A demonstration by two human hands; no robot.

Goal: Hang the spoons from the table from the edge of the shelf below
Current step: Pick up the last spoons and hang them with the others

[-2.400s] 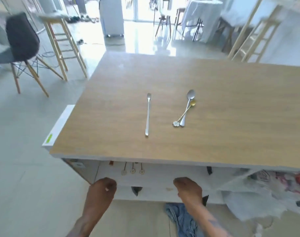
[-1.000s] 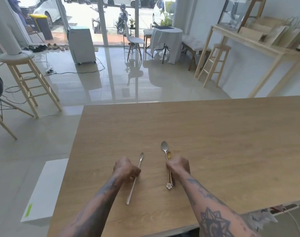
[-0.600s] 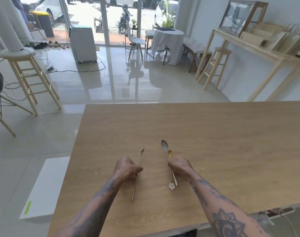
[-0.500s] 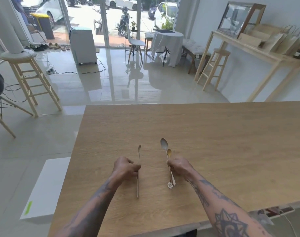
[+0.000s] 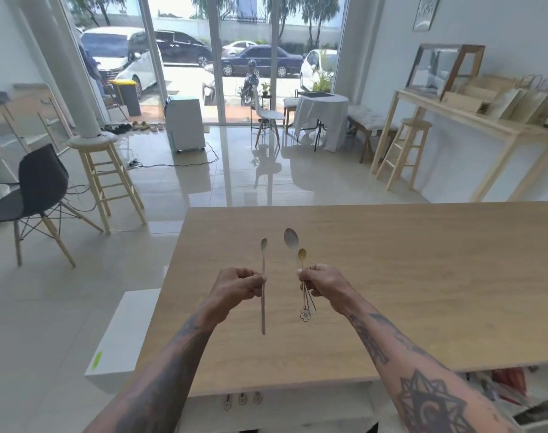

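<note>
Head view: above the wooden table (image 5: 407,276), the left hand (image 5: 238,284) pinches a long thin silver spoon (image 5: 263,295) at mid-handle, bowl pointing far. Just to its right, the right hand (image 5: 321,282) has its fingers closed around two spoons together: a larger silver spoon (image 5: 291,240) and a small gold spoon (image 5: 302,255) with a flower-shaped handle end. Three small handle ends (image 5: 242,399) hang from the shelf edge below the near table edge.

Daylight floods a white-walled room through tall glass doors (image 5: 216,57), glossing the pale tiled floor (image 5: 235,182). A black moulded chair (image 5: 38,189) and light wooden stools (image 5: 107,179) stand left; a white-draped round table (image 5: 322,117) sits beyond.
</note>
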